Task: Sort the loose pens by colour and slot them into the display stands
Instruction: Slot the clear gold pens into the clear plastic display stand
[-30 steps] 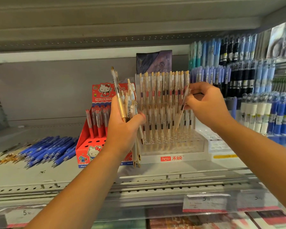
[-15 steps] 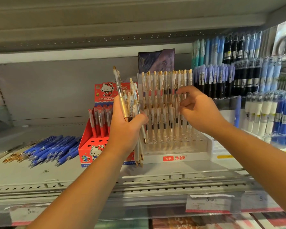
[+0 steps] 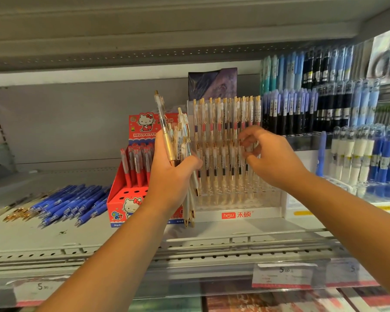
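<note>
— What do we see at the hands?

— At centre frame, the left hand (image 3: 173, 179) is wrapped around a bundle of clear pens (image 3: 180, 140) with gold clips, held upright. Just right of centre, the right hand (image 3: 277, 161) has its fingers curled, the tips among the pens standing in the clear display stand (image 3: 266, 212). Blur keeps us from telling whether they pinch one.

— And around them?

— The stand sits on the grey shelf (image 3: 122, 235) behind both hands. Its rows hold clear, gold-clipped pens with red or dark inner bands. Just left of it we find a red Hello Kitty box (image 3: 122, 199) with red pens in its back rows. At lower left, loose blue pens (image 3: 70, 201) lie heaped on the shelf, with a few gold-tipped pens (image 3: 16, 216) beside them. At upper right stand racks of blue and black pens (image 3: 297, 109).
</note>
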`<state>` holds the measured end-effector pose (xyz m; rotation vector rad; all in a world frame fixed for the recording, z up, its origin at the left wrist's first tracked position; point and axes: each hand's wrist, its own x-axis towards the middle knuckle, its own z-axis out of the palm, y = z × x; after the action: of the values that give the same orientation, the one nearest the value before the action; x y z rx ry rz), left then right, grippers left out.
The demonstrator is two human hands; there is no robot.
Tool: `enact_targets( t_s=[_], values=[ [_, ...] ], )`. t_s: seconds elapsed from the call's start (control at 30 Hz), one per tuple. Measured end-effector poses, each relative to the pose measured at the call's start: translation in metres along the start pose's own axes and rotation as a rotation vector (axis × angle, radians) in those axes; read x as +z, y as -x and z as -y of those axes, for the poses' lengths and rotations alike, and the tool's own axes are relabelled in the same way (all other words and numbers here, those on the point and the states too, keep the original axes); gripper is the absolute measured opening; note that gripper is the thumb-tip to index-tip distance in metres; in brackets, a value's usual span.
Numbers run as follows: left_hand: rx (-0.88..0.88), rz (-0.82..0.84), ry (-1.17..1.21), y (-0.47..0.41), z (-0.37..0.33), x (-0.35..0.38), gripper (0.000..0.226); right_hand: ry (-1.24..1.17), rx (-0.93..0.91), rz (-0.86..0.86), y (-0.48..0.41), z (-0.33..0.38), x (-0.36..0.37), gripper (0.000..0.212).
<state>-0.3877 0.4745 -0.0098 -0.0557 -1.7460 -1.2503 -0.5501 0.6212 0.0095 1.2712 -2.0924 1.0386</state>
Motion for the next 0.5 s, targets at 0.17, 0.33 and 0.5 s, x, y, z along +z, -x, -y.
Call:
enact_targets(
  t_s=[0.17,0.33,0.5],
  values=[
    [0.002,-0.003,0.014,0.0,0.001,0.0,0.06,0.111,-0.013,-0.088,0.0,0.019,-0.005,0.037],
    [0.052,-0.001,0.019,-0.001,0.003,0.0,0.059,-0.441,-0.024,0.065,-0.001,0.066,-0.001,0.02],
    [0.076,0.025,0.094,-0.002,0.003,0.001,0.062,-0.686,-0.001,0.168,-0.007,0.098,0.002,0.017]
  ],
)
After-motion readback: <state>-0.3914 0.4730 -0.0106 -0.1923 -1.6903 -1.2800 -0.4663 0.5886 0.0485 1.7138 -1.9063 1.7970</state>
